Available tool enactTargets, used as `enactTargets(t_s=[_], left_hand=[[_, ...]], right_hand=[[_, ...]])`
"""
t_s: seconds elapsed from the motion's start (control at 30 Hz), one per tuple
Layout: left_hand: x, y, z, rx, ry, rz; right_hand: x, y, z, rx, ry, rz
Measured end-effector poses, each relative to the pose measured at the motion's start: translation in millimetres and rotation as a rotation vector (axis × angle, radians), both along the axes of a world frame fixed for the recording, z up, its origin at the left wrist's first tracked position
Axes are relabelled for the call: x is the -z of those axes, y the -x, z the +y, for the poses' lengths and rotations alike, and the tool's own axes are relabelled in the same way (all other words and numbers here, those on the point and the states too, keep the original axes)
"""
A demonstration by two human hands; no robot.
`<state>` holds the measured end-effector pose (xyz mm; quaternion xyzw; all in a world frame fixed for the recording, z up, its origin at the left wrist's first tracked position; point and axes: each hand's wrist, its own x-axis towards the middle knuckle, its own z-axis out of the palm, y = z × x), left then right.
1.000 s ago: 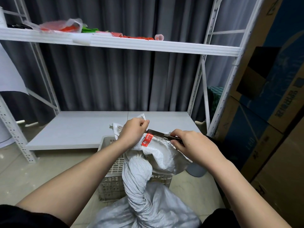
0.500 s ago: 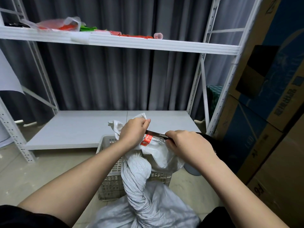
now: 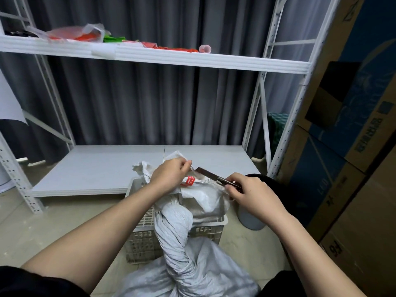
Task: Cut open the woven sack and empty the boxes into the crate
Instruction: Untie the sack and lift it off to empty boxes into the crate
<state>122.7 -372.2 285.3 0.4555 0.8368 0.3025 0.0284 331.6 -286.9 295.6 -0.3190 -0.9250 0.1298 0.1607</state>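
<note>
Grey curtains [image 3: 132,103] hang behind a white shelving rack [image 3: 285,67], tall cardboard cartons [image 3: 351,146] are stacked along the right, and on the pale floor in front of you sits the white slatted crate [image 3: 141,234]. Your woven sack [image 3: 205,200] rises from your lap as a twisted neck and flops its top over the crate's opening; no boxes show yet, so the sack looks uncut or only just started.

Your left hand [image 3: 169,175] pinches the bunched mouth of the sack, fingers and thumb curled onto the fabric just above the red label [image 3: 189,181]. Your right hand [image 3: 255,195] is wrapped around the handle of the knife [image 3: 209,175], fingers curled tight, with the blade pointing left toward your left fingertips and lying close over the sack's top. Whether the edge is already biting into the weave is hard to tell.

To cut well, pull the pinched fabric up and away so the weave is taut under the blade; slack cloth will fold instead of parting. Draw the edge away from your left fingers, which sit very near the tip, and consider shifting that pinch further back. Keep the stroke shallow so you slice only the sack, not whatever lies inside. Hold the opening above the crate so anything released drops in.
</note>
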Motion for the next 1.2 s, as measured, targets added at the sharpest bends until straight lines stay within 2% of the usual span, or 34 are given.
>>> enactTargets(t_s=[0.13, 0.23, 0.3, 0.43, 0.5, 0.63, 0.9, 1.03, 1.2], left_hand=[[15, 6, 3, -0.013, 0.082, -0.027], [24, 7, 3, 0.044, 0.150, -0.038], [31, 8, 3, 0.098, 0.216, 0.041], [52, 12, 10, 0.147, 0.259, 0.323], [61, 9, 17, 0.168, 0.290, 0.413], [83, -6, 41, 0.268, 0.442, 0.420], [142, -62, 114, 0.456, 0.564, 0.335], [190, -90, 154, 0.555, 0.660, 0.296], [259, -111, 190, 0.635, 0.807, 0.239]], right_hand=[[12, -4, 13, 0.066, 0.373, 0.283], [24, -5, 20, 0.105, 0.625, 0.370], [34, -6, 25, 0.102, 0.766, 0.381], [59, -10, 35, 0.087, 1.014, 0.504], [77, -12, 43, 0.143, 1.045, 0.505], [120, -19, 64, 0.328, 1.091, 0.490], [226, -31, 121, 0.686, 1.272, 0.492], [293, -38, 148, 0.894, 1.325, 0.493], [372, -39, 166, 1.057, 1.356, 0.389]])
